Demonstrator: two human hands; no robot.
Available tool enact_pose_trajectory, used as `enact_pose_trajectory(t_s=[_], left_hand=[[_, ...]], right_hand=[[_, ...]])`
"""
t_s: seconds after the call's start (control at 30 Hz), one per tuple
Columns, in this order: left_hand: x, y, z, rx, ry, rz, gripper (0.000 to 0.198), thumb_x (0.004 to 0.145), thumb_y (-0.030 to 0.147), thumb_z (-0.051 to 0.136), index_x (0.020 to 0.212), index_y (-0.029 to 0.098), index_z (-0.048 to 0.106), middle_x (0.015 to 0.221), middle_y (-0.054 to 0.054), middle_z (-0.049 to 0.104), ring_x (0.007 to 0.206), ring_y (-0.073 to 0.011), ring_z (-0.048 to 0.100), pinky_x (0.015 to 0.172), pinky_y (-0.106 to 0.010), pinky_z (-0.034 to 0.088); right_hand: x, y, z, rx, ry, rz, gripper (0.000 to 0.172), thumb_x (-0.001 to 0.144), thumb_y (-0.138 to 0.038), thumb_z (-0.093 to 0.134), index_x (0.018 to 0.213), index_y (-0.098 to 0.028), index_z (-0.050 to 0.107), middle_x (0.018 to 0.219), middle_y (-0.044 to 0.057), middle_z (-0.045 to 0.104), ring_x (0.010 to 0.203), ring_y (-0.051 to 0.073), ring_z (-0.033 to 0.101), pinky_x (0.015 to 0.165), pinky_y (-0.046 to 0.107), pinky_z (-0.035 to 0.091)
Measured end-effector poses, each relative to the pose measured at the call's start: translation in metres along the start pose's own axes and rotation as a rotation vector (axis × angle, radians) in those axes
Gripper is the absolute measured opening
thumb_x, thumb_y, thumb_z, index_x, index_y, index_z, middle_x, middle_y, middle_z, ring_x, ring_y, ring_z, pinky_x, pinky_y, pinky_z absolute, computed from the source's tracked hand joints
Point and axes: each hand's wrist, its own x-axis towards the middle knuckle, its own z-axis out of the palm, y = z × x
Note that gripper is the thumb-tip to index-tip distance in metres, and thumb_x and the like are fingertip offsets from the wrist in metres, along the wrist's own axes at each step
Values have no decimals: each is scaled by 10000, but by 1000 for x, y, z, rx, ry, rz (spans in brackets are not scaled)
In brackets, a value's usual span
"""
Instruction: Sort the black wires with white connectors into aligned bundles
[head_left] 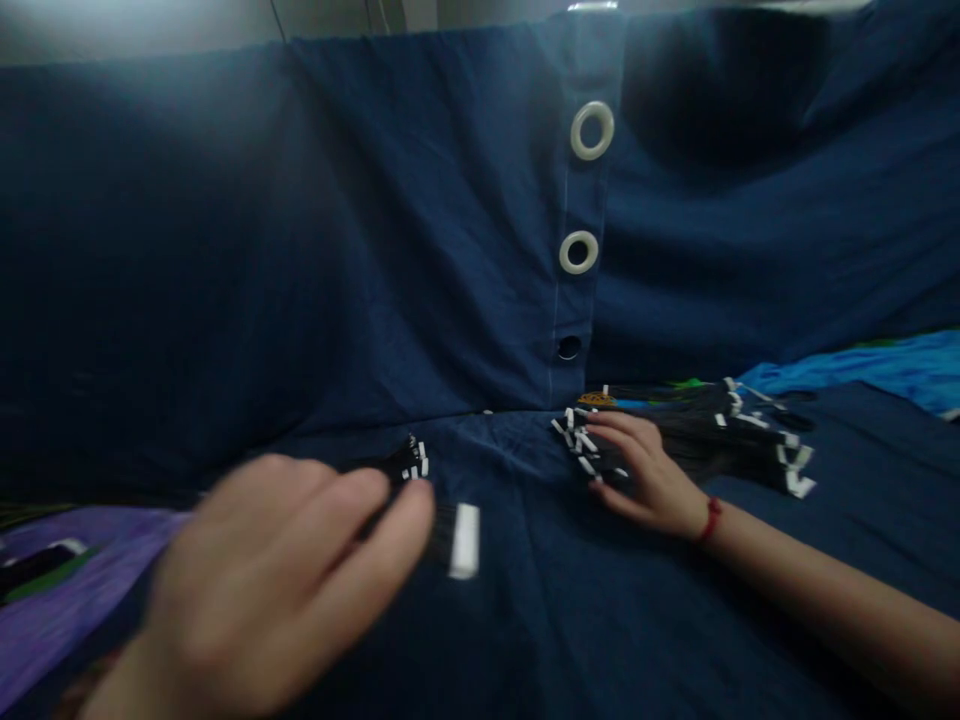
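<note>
Left hand point(262, 580) is motion-blurred at near left, fingers over a black bundle point(409, 462) with white tips. I can't tell if it's gripping or released. A black piece with a white end point(465, 540) lies just right of those fingers, also blurred; can't tell if it's joined to the bundle.

Right hand point(645, 475) is right of centre, curled, with fingertips point(611, 428) on a small heap of white-tipped strips point(577, 440). Looks like light contact, but I can't confirm a grasp. A bigger black tangle point(750, 435) sits just beyond it to the right. Everything is on navy cloth point(480, 640), below a seam with two pale grommets point(592, 130).

Risks: strands look loose, so a fast left-hand move could snag the piece or drag it off line. Right-hand pressure could scatter the heap or pull it into the tangle. Soft cloth gives a poor base, so wrinkles could tip pieces. Dark on navy plus blur makes strays hard for me to spot.
</note>
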Motion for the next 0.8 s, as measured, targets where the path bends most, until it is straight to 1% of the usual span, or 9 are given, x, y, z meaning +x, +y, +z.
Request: enact_pose_trajectory(t_s=[0.1, 0.13, 0.27, 0.33, 0.43, 0.5, 0.57, 0.63, 0.8], left_hand=[[20, 50, 37, 5, -236, 174, 277, 888, 199, 310, 980, 214, 571, 728, -45, 646, 623, -188, 595, 550, -326, 519], [22, 64, 47, -57, -284, 173, 254, 887, 236, 324, 915, 194, 572, 689, -49, 639, 590, -193, 599, 522, -325, 522], [8, 89, 69, -285, -334, 144, 180, 867, 234, 366, 913, 219, 539, 755, -63, 674, 680, -203, 644, 614, -307, 547], [-1, 83, 72, -347, -374, 89, 216, 845, 159, 383, 1015, 222, 500, 850, -65, 679, 768, -199, 645, 688, -310, 541], [-5, 59, 79, -344, -465, -51, 332, 798, 50, 383, 1078, 215, 454, 913, -45, 657, 814, -180, 628, 724, -309, 524], [-2, 42, 88, -316, -492, -82, 335, 776, 18, 381, 1040, 205, 468, 870, -36, 642, 800, -178, 612, 726, -315, 509], [1, 31, 96, -290, -490, -83, 305, 763, 9, 385, 991, 184, 490, 852, -55, 629, 806, -202, 591, 756, -360, 485], [2, 24, 102, -279, -493, -79, 284, 755, 14, 399, 966, 175, 500, 860, -72, 626, 818, -224, 579, 782, -401, 458], [-5, 8, 106, -339, -564, -76, 344, 784, 124, 476, 1113, 205, 415, 939, -41, 643, 815, -186, 611, 735, -300, 477]], right_hand=[[21, -68, 4, 215, -46, -141, 1068, 606, -694, 573, 1385, -188, 46, 1396, 170, 216, 1266, 324, 245, 991, 467, 291], [26, -88, 2, 284, -53, -166, 1092, 608, -750, 501, 1384, -173, -6, 1410, 171, 191, 1266, 308, 260, 984, 441, 316], [30, -135, -23, 768, -234, -230, 533, 827, -519, 459, 1309, -329, 335, 1336, 44, 418, 1247, 259, 327, 1014, 453, 249], [30, -140, -41, 929, -200, -107, 374, 882, -475, 371, 1181, -309, 524, 1207, 43, 555, 1194, 262, 406, 1017, 472, 221], [36, -138, -66, 1101, 72, 81, 441, 889, -517, 278, 1004, -274, 627, 888, 37, 680, 1029, 257, 542, 1002, 484, 246], [42, -137, -78, 1177, 233, 153, 409, 897, -498, 286, 917, -270, 625, 549, -16, 563, 684, 191, 592, 868, 437, 400], [47, -137, -84, 1226, 308, 209, 392, 910, -463, 295, 809, -258, 613, 422, -60, 288, 412, 119, 389, 599, 332, 457], [48, -138, -86, 1256, 323, 229, 388, 894, -478, 333, 725, -249, 597, 449, -64, 175, 380, 99, 240, 434, 271, 361], [44, -142, -93, 1210, 268, 218, 383, 859, -526, 379, 687, -261, 595, 441, -50, 196, 392, 112, 280, 408, 281, 334]])
